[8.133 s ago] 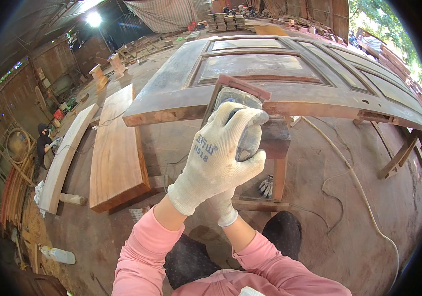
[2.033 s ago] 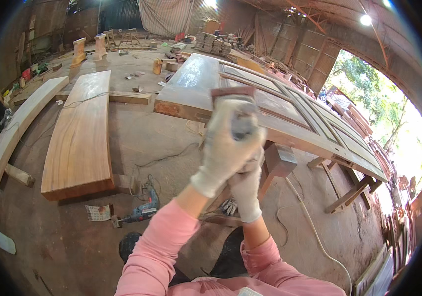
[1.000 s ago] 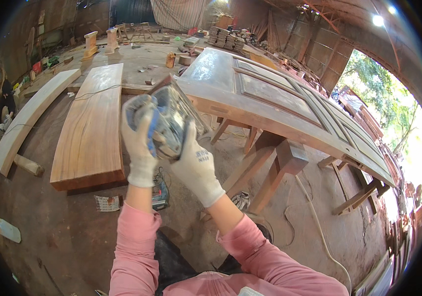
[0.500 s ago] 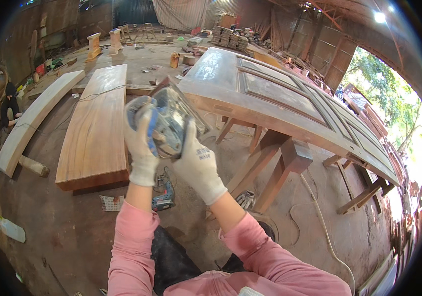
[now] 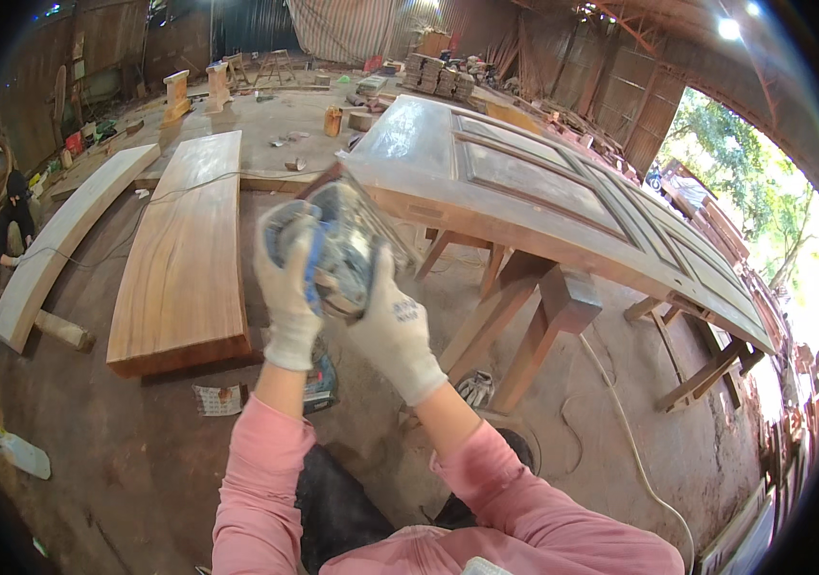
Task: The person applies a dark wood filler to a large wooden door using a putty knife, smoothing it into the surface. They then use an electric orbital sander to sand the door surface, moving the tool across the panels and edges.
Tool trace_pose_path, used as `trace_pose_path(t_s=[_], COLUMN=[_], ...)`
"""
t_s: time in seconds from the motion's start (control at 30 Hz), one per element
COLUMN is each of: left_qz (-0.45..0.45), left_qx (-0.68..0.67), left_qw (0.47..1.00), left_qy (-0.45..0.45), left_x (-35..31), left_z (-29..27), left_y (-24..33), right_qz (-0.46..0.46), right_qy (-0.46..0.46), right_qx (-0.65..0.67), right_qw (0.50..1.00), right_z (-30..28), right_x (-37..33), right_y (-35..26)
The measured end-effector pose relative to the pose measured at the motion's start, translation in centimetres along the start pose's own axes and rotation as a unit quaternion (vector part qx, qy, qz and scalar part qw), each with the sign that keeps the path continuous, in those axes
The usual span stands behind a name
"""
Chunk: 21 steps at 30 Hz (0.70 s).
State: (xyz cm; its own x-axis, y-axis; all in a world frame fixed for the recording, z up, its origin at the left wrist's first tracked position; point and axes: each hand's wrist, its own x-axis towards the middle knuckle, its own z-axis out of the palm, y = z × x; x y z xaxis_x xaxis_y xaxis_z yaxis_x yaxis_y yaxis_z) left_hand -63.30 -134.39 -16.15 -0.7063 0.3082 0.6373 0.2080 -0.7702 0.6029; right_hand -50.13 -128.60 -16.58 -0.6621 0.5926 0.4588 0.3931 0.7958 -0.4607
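Note:
Both my gloved hands hold a power sander (image 5: pixel 344 257), dusty and blue-grey, tilted so its flat pad faces the door. My left hand (image 5: pixel 288 287) wraps its blue-trimmed body from the left. My right hand (image 5: pixel 395 326) grips its near right side, the fingers partly hidden behind it. Just beyond the pad lies the near left corner of a large panelled wooden door (image 5: pixel 534 230), laid flat on wooden trestles (image 5: pixel 524 311). Whether pad and door edge touch, I cannot tell.
Left of me lie a broad wooden plank (image 5: pixel 179 254) and a curved, paler board (image 5: pixel 74 244). On the floor are a blue power tool (image 5: pixel 321 383), a plastic bottle (image 5: pixel 16 448) and a pale cable (image 5: pixel 625 422). A person's dark-clothed leg (image 5: pixel 16 216) shows at far left.
The sander and both hands have shifted slightly right and towards me. Both hands keep their hold. The view has also shifted a little.

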Motion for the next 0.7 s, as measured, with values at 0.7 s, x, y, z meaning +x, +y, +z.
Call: trace_pose_path(t_s=[0.7], left_qz=[-0.046], left_qx=[0.001], left_qw=[0.999], left_qy=[-0.015], left_x=[-4.3], left_z=[6.3], left_y=[-0.6], right_qz=[0.008], right_qy=[0.098], right_qx=[0.012], right_qw=[0.995], right_z=[-2.0], right_x=[-3.5], right_y=[5.9])
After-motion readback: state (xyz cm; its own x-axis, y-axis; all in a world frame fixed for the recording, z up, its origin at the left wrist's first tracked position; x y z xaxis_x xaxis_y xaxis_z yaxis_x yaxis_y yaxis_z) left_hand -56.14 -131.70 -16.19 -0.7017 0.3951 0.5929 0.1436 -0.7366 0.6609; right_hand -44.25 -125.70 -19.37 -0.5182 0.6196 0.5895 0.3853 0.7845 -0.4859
